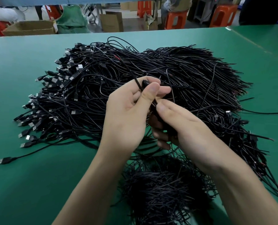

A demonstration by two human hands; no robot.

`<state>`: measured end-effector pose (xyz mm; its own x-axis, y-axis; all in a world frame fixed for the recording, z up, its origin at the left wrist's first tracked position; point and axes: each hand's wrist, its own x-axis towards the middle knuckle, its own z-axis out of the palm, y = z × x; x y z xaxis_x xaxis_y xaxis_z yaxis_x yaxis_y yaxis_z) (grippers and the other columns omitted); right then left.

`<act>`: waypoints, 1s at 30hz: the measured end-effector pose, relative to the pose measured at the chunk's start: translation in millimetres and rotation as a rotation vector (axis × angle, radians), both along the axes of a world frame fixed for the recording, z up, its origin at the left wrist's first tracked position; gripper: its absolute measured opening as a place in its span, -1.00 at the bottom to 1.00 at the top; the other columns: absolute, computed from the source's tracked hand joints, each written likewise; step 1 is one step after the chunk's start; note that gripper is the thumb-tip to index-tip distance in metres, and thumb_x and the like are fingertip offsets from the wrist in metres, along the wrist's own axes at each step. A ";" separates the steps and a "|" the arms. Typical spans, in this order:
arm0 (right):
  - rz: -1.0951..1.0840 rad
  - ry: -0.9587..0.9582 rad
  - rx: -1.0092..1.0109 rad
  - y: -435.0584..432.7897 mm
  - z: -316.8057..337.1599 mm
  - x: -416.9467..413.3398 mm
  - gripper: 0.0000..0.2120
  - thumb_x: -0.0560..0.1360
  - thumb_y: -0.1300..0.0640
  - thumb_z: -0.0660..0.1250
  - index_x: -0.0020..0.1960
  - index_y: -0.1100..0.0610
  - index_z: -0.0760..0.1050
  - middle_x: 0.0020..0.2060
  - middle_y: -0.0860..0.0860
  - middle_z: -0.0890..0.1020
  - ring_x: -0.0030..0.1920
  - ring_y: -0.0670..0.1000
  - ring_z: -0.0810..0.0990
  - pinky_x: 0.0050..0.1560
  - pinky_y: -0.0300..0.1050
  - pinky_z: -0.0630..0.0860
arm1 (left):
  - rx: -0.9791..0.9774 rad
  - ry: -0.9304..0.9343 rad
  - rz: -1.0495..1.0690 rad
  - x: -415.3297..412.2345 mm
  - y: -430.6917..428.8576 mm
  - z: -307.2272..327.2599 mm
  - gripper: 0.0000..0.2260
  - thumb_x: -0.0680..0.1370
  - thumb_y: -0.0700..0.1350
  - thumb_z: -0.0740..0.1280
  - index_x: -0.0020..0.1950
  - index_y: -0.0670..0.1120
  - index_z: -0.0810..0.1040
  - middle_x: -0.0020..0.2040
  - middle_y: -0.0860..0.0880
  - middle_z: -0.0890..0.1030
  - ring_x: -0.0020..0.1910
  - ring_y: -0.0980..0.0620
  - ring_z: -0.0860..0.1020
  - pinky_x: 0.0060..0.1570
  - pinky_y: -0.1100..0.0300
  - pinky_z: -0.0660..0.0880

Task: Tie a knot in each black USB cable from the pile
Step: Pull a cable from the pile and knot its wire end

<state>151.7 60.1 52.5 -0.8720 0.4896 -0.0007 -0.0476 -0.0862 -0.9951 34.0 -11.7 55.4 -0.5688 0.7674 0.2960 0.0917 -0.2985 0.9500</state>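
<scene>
A flat table topped with smooth green matting [29,184] carries a broad heap of thin black USB cables [191,75] across its middle. Their silver-tipped plugs [65,78] are bunched along the heap's left side, and the cut wire ends fan off to the right. A smaller tangled heap of black cables [159,192] lies nearer the front edge, touching the big one, and one stray black cable with a USB plug [4,160] trails out alone at the left. A thin seam [252,44] crosses the green top near the far right corner.
</scene>
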 end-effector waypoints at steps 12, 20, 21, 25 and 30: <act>-0.315 -0.143 0.662 9.9 -0.2 2.6 -0.67 0.73 0.02 0.09 -0.21 -0.06 0.35 -0.39 -0.27 0.49 -0.37 -0.18 0.41 -0.34 -0.32 0.29 | -0.204 0.281 -0.228 -19.4 -9.6 1.6 -0.79 0.66 -0.06 0.36 0.28 0.06 0.64 -0.11 0.15 0.70 -0.05 0.20 0.64 0.08 0.31 0.54; -0.385 -0.248 0.686 18.1 2.1 10.0 -0.63 0.70 -0.07 0.02 -0.21 0.04 0.34 -0.23 0.04 0.50 -0.23 0.06 0.47 -0.17 0.05 0.45 | -0.881 0.838 -0.657 -26.1 -11.0 -14.2 -0.82 0.56 -0.07 0.51 0.07 0.21 0.73 0.06 0.22 0.67 0.02 0.34 0.58 0.08 0.36 0.49; -0.383 -0.244 0.680 18.1 2.4 9.8 -0.63 0.70 -0.08 0.02 -0.21 0.03 0.34 -0.23 0.04 0.50 -0.23 0.06 0.47 -0.15 0.09 0.47 | -0.905 0.843 -0.644 -26.9 -10.5 -16.2 -0.82 0.54 -0.04 0.54 0.05 0.24 0.72 0.06 0.23 0.64 0.08 0.30 0.55 0.16 0.25 0.50; -0.387 -0.214 0.659 19.8 2.0 10.0 -0.63 0.70 -0.09 0.02 -0.21 0.03 0.35 -0.26 0.04 0.49 -0.22 0.08 0.48 -0.10 0.18 0.51 | -0.936 0.851 -0.608 -30.2 -11.0 -20.5 -0.83 0.48 0.05 0.58 0.00 0.31 0.71 0.04 0.18 0.60 0.07 0.23 0.53 0.16 0.05 0.54; -0.360 -0.201 0.643 19.3 1.4 8.8 -0.63 0.71 -0.07 0.04 -0.23 0.01 0.33 -0.38 -0.12 0.41 -0.23 0.11 0.45 -0.16 0.20 0.51 | -0.850 0.837 -0.633 -27.8 -9.5 -22.8 -0.92 0.48 0.05 0.57 -0.06 0.22 0.74 0.00 0.17 0.60 0.06 0.22 0.54 0.14 0.12 0.52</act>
<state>160.6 79.4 53.9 -0.6717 0.7013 0.2387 0.2242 0.4995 -0.8368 6.1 -21.3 32.6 0.0642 0.9460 -0.3177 0.7964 0.1433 0.5876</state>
